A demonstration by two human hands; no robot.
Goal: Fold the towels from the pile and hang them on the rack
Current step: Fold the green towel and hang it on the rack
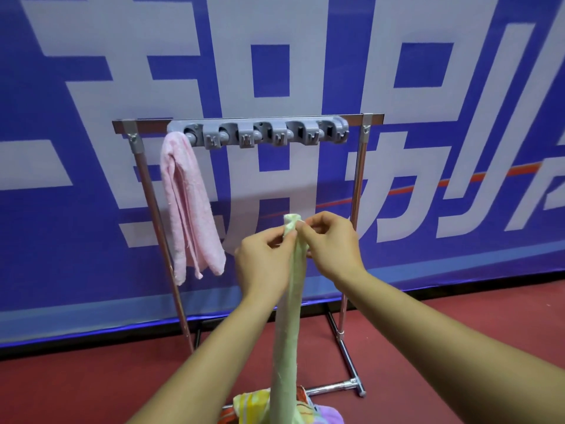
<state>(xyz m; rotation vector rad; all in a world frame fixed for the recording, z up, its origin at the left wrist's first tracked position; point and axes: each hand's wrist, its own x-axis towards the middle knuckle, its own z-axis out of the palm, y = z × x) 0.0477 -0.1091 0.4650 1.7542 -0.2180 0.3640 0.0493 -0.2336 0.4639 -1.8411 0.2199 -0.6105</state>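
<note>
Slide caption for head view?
Left hand and right hand pinch a green towel before the rack holding a pink towel.

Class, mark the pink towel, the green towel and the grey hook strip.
pink towel (189,203): head view, middle of its hanging folds.
green towel (287,332): head view, its hanging length.
grey hook strip (246,136): head view, a clip near its middle.

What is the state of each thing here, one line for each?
Rack: upright, most clips empty.
Pink towel: hangs from its leftmost clip.
Green towel: folded narrow, held up, hanging down.
Left hand: pinches its top.
Right hand: pinches it too.
Towel pile: heaped below the hands.
</note>
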